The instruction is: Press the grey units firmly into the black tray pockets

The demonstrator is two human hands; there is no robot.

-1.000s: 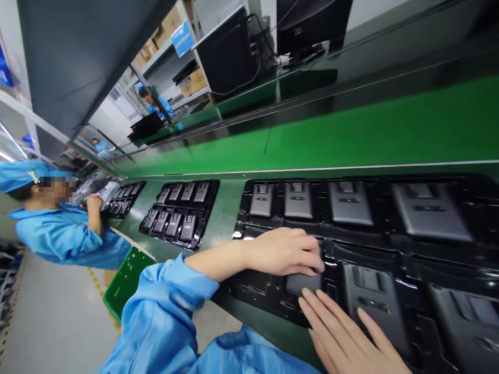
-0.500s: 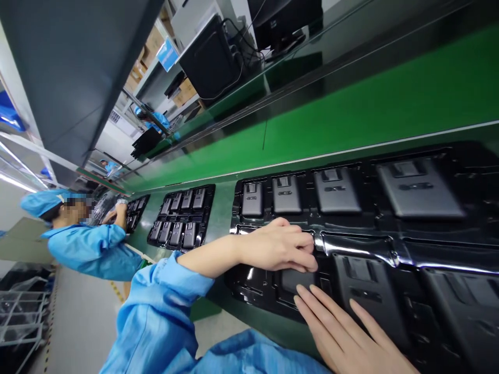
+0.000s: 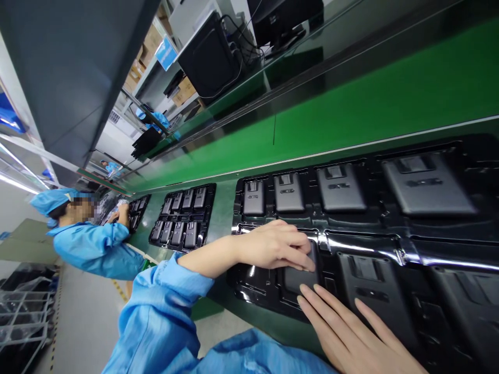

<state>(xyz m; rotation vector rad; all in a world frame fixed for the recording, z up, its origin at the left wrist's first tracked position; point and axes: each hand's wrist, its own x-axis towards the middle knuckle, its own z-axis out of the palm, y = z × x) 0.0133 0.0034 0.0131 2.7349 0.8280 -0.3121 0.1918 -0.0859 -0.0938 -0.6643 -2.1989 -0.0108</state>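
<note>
A large black tray [image 3: 249,298] on the green bench bears several flat grey devices, each with a raised block at one end. My left hand [image 3: 278,245] lies over a device [image 3: 300,280] in the front row; its fingers are curled together on that device's upper part, and what is under them is hidden. Just below and to the right, my right hand [image 3: 346,327] is stretched out, fingers apart, its fingertips at the same device's near edge. Another grey device [image 3: 374,293] sits in the tray beside my right hand.
Farther left, a second black tray [image 3: 180,215] holds several devices. A co-worker in blue [image 3: 91,241] works at a third tray [image 3: 138,210]. Behind the green strip [image 3: 351,104] stand a black computer case [image 3: 210,57] and a monitor [image 3: 286,21].
The view has shifted slightly, so the near tray sits a little farther right. My left hand has moved slightly back from the device's far corner, showing more of it.
</note>
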